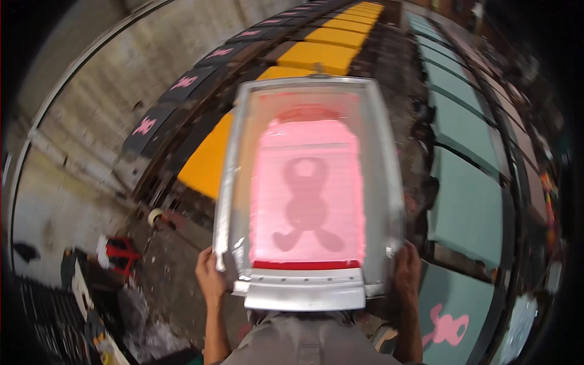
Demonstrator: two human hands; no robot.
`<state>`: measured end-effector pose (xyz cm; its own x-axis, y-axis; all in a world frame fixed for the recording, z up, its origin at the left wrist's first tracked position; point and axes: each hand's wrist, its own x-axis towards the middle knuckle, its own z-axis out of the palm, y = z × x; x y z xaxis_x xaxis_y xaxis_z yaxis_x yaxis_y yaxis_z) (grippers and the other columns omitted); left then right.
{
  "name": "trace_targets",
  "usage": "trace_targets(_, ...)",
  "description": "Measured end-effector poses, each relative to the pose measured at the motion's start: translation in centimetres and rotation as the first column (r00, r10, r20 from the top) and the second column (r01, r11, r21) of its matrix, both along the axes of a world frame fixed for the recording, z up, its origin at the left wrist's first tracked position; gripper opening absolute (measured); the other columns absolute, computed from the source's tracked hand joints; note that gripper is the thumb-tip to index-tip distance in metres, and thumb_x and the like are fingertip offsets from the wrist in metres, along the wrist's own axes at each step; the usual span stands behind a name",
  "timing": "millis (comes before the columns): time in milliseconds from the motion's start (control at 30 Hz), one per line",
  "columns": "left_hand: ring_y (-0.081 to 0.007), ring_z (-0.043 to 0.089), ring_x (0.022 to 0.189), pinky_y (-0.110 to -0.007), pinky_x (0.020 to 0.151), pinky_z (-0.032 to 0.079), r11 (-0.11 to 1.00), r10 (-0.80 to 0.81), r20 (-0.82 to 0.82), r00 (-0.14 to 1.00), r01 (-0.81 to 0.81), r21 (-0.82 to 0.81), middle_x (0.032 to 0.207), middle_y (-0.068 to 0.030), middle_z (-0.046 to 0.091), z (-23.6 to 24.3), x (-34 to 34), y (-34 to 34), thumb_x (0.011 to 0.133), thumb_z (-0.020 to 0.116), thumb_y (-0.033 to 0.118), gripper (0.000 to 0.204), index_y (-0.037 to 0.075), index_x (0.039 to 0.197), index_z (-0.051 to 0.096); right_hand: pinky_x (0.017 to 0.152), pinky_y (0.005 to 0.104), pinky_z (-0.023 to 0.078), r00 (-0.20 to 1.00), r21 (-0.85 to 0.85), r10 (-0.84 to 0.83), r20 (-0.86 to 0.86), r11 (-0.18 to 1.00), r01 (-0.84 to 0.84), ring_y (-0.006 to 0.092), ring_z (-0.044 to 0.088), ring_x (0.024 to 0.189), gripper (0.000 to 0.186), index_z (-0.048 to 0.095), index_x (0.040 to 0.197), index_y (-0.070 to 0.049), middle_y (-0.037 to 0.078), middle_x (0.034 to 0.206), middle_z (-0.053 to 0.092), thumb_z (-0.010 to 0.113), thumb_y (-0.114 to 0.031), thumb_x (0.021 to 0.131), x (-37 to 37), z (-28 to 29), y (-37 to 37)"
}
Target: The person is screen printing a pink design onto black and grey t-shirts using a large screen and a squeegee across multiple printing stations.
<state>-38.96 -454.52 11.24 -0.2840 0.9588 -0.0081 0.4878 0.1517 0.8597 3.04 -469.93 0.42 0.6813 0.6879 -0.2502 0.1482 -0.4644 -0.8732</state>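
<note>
Fingers (205, 260): grasping, with the left hand (211, 281) and right hand (408, 274) each closed on a side of the screen frame (226, 182) near its lower corners; the right is blurred.
Frame: metal-edged, held up before the body, between yellow and mint rows.
Mesh: coated in pink ink (310, 137), a darker rabbit-like shape (306, 207) showing through.
Metal bar: a silver squeegee (304, 291) with a red strip, lying across the frame's lower end.
Handling: probably light but awkwardly broad, rigid at the rim, delicate across the mesh; wet ink would make it slippery, and the bar could slide if tipped.
Hold: best by both side rails, clear of the ink.
Right row: mint panels (467, 194), the nearest bearing a pink figure (451, 328).
Left rows: yellow panels (322, 56), then dark panels (159, 118) with pink figures beside a stained wall (103, 85).
</note>
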Motion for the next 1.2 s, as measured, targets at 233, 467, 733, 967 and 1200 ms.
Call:
trace_targets(233, -0.0151, 0.061, 0.087, -0.029, 0.08, 0.048, 0.995, -0.089, 0.118, 0.989, 0.093, -0.029, 0.097, -0.0104, 0.069, -0.6, 2.9, -1.5, 0.094, 0.057, 0.018, 0.032, -0.003, 0.118, 0.062, 0.091, 0.0301, 0.044, 0.999, 0.075, 0.0, 0.054, 0.997, -0.004, 0.017, 0.056, 0.101, 0.035, 0.058, 0.126, 0.003, 0.01, 0.111, 0.064, 0.043, -0.023, 0.107, 1.6, 3.3, -4.3)
trace_targets(467, -0.0151, 0.058, 0.074, -0.03, 0.069, 0.046, 0.997, -0.025, 0.112, 0.993, 0.033, -0.07, 0.082, -0.0101, 0.066, 1.3, -3.2, -4.1, 0.091, 0.06, 0.021, 0.031, 0.0, 0.114, 0.06, 0.089, 0.03, 0.044, 0.998, 0.14, 0.021, 0.054, 0.99, -0.029, 0.0175, 0.056, 0.098, 0.037, 0.057, 0.125, 0.005, 0.01, 0.109, 0.064, 0.041, -0.024, 0.108, -4.2, 3.5, -6.9)
trace_targets(733, -0.0152, 0.057, 0.073, -0.031, 0.068, 0.046, 0.995, 0.092, 0.09, 0.992, -0.088, -0.05, 0.08, -0.0083, 0.064, 5.2, -19.9, -7.0, 0.091, 0.06, 0.021, 0.032, 0.001, 0.116, 0.058, 0.091, 0.0312, 0.045, 0.995, 0.142, 0.083, 0.063, 0.986, -0.091, 0.0179, 0.057, 0.098, 0.039, 0.057, 0.123, 0.007, 0.012, 0.108, 0.065, 0.046, -0.026, 0.106, -19.4, 6.4, -3.9)
trace_targets(967, -0.0164, 0.058, 0.076, -0.03, 0.072, 0.045, 0.961, 0.267, 0.065, 0.961, -0.271, 0.052, 0.083, -0.0098, 0.065, 7.7, -33.3, -8.1, 0.091, 0.059, 0.019, 0.033, 0.0, 0.118, 0.058, 0.092, 0.0325, 0.045, 0.961, 0.151, 0.251, 0.114, 0.952, -0.267, 0.0193, 0.057, 0.101, 0.039, 0.058, 0.125, 0.006, 0.014, 0.109, 0.065, 0.047, -0.027, 0.106, -32.2, 9.0, 4.6)
trace_targets(1200, -0.0125, 0.055, 0.084, -0.026, 0.075, 0.043, 0.886, 0.43, 0.17, 0.887, -0.45, 0.11, 0.094, -0.007, 0.065, 6.6, -45.9, -7.4, 0.095, 0.053, 0.016, 0.036, -0.004, 0.123, 0.059, 0.088, 0.0295, 0.046, 0.871, 0.226, 0.492, -0.014, 0.85, -0.476, 0.0152, 0.057, 0.097, 0.036, 0.058, 0.123, 0.006, 0.01, 0.105, 0.066, 0.048, -0.024, 0.105, -45.9, 11.1, 15.7)
